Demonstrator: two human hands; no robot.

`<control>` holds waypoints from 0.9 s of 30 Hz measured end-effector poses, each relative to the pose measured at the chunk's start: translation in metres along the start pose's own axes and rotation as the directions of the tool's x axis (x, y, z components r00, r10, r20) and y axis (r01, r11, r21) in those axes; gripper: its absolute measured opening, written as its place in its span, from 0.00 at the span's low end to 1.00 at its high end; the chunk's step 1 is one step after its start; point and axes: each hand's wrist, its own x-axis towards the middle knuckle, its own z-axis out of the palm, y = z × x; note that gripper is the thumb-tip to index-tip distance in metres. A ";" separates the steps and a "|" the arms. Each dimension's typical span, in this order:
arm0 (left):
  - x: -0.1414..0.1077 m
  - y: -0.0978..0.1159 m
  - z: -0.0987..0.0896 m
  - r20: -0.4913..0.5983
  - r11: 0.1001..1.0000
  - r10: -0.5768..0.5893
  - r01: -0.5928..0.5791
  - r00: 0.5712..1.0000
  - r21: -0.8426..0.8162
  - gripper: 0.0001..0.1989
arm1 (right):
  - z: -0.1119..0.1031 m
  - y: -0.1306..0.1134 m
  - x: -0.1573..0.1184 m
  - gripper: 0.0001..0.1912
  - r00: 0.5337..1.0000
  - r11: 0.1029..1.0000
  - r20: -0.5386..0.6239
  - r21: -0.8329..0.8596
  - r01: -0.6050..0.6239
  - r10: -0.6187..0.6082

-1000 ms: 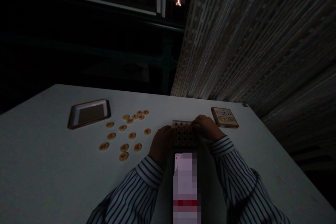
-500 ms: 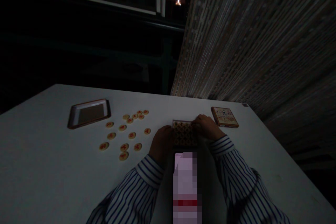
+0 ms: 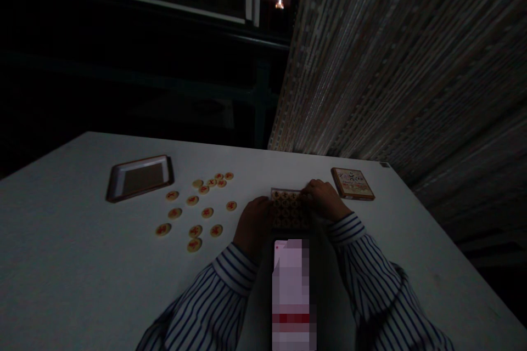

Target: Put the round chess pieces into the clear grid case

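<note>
A small box [image 3: 290,210] filled with rows of round pieces lies on the white table. My left hand [image 3: 253,226] is closed on its left side, and my right hand [image 3: 325,200] grips its upper right corner. Both sets of fingertips are dim and partly hidden. Several round pieces with red characters [image 3: 207,212] are scattered on the table to the left of my left hand. Just below the box, a lit phone screen [image 3: 290,285] shows, partly pixelated.
An open tray [image 3: 144,175] sits at the left of the table [image 3: 99,263]. At the right lies a square box lid with printed writing [image 3: 353,184]. A string curtain [image 3: 370,55] hangs behind the table's right side.
</note>
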 end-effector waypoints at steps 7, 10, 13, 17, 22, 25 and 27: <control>-0.001 -0.004 0.003 0.011 0.999 0.044 -0.044 0.999 0.025 0.11 | -0.003 -0.001 -0.001 0.14 1.000 1.000 0.030 0.003 -0.005 0.005; 0.000 -0.003 0.002 0.028 0.998 0.047 -0.047 0.999 0.029 0.11 | -0.002 0.000 -0.001 0.14 1.000 1.000 0.018 0.000 0.000 0.000; 0.000 -0.001 0.001 0.031 0.999 0.033 -0.033 0.999 0.019 0.11 | 0.000 0.001 0.000 0.13 1.000 1.000 -0.002 -0.004 0.029 -0.029; 0.000 0.000 0.001 0.003 0.999 -0.045 0.045 0.999 -0.016 0.11 | 0.002 0.002 0.000 0.13 0.999 0.999 -0.015 -0.008 0.039 -0.039; 0.000 -0.002 0.001 0.016 1.000 0.000 0.000 1.000 -0.019 0.11 | 0.002 0.001 0.000 0.14 1.000 1.000 0.008 -0.016 0.020 -0.020; -0.001 -0.003 0.002 0.009 0.999 -0.006 0.006 1.000 -0.032 0.10 | 0.001 0.000 -0.001 0.14 1.000 1.000 -0.006 -0.016 0.018 -0.018; -0.001 -0.003 0.002 0.001 0.999 -0.007 0.007 1.000 -0.036 0.10 | 0.000 0.000 -0.002 0.13 1.000 0.999 -0.014 -0.016 0.028 -0.028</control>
